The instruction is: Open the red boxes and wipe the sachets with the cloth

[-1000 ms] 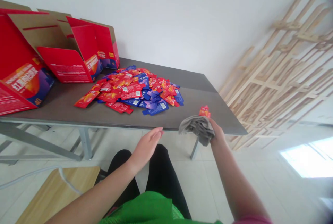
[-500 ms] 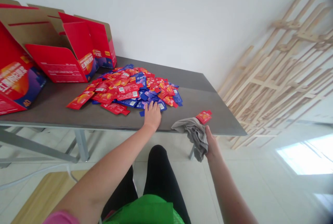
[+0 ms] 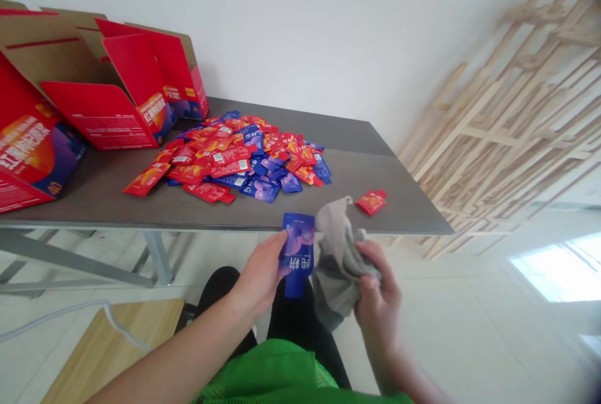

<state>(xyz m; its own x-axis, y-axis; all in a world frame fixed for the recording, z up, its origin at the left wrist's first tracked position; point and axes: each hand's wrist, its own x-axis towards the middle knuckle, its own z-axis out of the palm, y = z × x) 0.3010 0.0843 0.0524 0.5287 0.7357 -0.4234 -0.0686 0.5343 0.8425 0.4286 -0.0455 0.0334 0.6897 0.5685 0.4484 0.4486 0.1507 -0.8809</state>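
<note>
Red cartons (image 3: 91, 109) stand beside piled sachets (image 3: 225, 160); left hand (image 3: 261, 271) grips blue packet (image 3: 299, 244), right hand (image 3: 381, 288) cloth (image 3: 335, 272).

Blue packet (image 3: 300, 242) now in left grip (image 3: 261, 271)

Boxes (image 3: 115, 109) stand on the table's (image 3: 354, 172) left, a packet pile (image 3: 230, 160) right of them, a lone packet (image 3: 372, 202) farther right. Near the front edge, the left hand (image 3: 263, 269) holds another packet (image 3: 297, 246), left of the cloth (image 3: 334, 266) in the right hand (image 3: 381, 294). The wall (image 3: 291, 34) is behind, slats (image 3: 491, 134) right.
</note>
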